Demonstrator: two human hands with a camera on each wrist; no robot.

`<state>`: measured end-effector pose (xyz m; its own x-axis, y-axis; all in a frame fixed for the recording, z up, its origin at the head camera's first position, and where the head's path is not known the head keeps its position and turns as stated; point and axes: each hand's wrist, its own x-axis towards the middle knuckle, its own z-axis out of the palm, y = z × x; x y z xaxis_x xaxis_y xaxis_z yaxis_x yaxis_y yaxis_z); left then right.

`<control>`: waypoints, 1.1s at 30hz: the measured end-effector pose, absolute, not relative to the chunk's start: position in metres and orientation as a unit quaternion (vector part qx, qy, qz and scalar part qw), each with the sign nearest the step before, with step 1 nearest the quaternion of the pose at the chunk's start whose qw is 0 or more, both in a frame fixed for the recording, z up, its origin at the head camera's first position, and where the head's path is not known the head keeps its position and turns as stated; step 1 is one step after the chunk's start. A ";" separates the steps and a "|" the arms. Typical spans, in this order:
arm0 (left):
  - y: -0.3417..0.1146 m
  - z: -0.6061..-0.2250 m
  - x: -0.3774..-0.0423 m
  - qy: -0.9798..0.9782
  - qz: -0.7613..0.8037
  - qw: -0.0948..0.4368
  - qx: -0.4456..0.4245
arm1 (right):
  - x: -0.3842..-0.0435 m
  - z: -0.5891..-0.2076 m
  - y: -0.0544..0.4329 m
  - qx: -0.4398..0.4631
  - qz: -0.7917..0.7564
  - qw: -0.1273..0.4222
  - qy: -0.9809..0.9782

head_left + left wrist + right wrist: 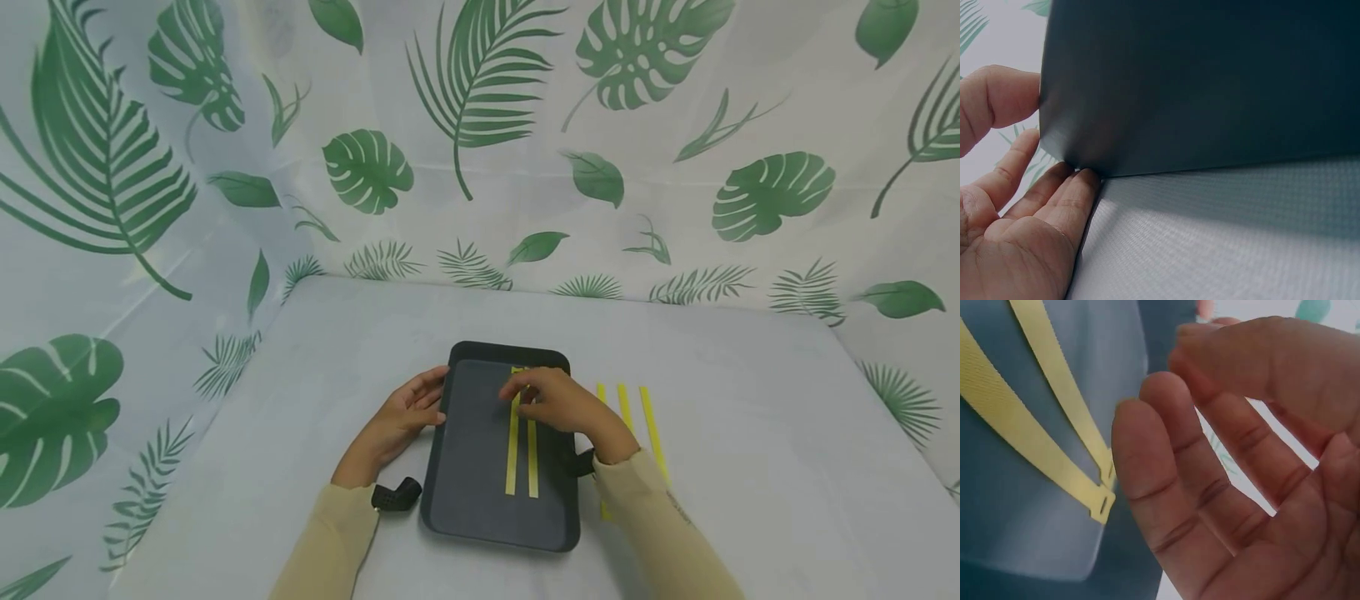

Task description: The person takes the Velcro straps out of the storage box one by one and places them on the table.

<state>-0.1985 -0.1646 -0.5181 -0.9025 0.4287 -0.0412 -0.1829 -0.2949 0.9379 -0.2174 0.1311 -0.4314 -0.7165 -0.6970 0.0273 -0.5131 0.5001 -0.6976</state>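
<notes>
Tray point(472, 492): slate-grey floor, darker, near-black walls and rim; blue-black from the left wrist. Two strips point(512, 450) on its right half: plain yellow, fine-ribbed up close. Three strips point(625, 404) right of tray: same yellow, brighter. Table cover point(360, 333): pale grey-white, fine woven grid. Far and left walls point(525, 212): white, printed with green leaves, both fronds and split leaves. Sleeves point(330, 542): plain beige. Wrist devices point(397, 495): black.

white backdrop point(517, 212) with green leaf prints point(367, 169) behind and beside a pale tabletop point(757, 417)
</notes>
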 end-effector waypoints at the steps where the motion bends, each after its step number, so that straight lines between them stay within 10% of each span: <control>1: -0.165 -0.518 -0.198 0.561 0.798 0.191 0.108 | -0.219 -0.431 0.129 -0.357 -0.346 0.137 0.857; 33: -0.166 -0.519 -0.200 0.556 0.800 0.192 0.113 | -0.245 -0.455 0.107 -0.381 -0.269 0.186 0.865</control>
<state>-0.2003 -0.1656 -0.5193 -0.9006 0.4334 -0.0318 -0.1809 -0.3073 0.9343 -0.2447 0.1068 -0.4546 -0.6407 -0.7589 -0.1165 -0.5586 0.5648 -0.6074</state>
